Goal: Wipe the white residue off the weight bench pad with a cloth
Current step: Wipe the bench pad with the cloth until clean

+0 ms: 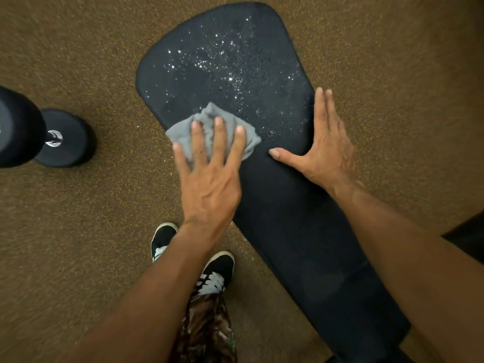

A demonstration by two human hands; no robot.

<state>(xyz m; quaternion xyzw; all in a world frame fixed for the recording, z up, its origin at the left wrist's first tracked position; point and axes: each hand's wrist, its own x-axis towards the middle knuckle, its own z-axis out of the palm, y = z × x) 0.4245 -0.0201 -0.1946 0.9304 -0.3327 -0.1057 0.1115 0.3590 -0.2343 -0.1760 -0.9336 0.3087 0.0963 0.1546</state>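
**Floor** (78,244): brown speckled rubber on every side of the bench. The widest open stretch is to the left and upper left. There is open floor also beyond the far end and to the upper right.

**Bench pad** (288,231): black and long, running from lower right to upper middle and widening to a rounded far end. Both long edges and the far edge are in view. The near end runs out of frame at the bottom right.

**Dumbbell** (39,134): black with a chrome handle, lying on the floor at the left frame edge. It is partly cut off and well apart from the pad's left edge.

**Dark shape** (468,244): at the right frame edge, near the pad's right side. Cannot tell what it is.

**Trousers** (207,323), **shoes** (218,268): camouflage print; black shoes with white laces, on the floor just beside the pad's left edge.

**Left hand** (209,184): palm down on the cloth at the pad's left edge, fingers straight and spread. Grip released: it presses and does not grasp.

**Right hand** (324,148): flat on the pad's right side, fingers straight along the right edge. The thumb is splayed inward, near the cloth but apart from it. Grip released, holding nothing.

**Cloth** (207,116): grey and crumpled, on the pad under the left fingers. Its left corner overhangs the pad's left edge.

**White specks** (230,64): scattered over the wide far half of the pad, beyond the cloth, densest mid-pad. A few lie just right of the cloth.
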